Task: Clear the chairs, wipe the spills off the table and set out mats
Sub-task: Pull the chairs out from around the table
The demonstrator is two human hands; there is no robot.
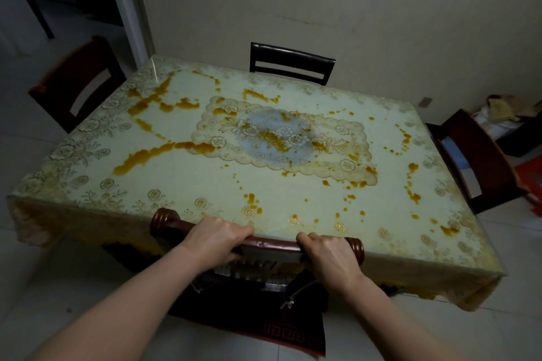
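Dark reddish wood runs crosswise right under the camera: the top rail of the near chair, pushed in against the near edge of the table. Both hands wrap that rail. The left hand curls over it toward its left knob, the right hand grips near the right knob, fingers folded under on both. The rail's long axis lies parallel to the table's near edge, with the two hands set about evenly along it, neither clearly the closer. So the pull that would clear this chair looks to run straight back from the table, toward the person.

Beyond the rail, the tabletop's lace-patterned cover carries orange spills in streaks left of the table's centre and in drops toward its right side. None of it looks wiped, and no mats are set out. A left chair, a far chair and a right chair stand at the table's other three sides.
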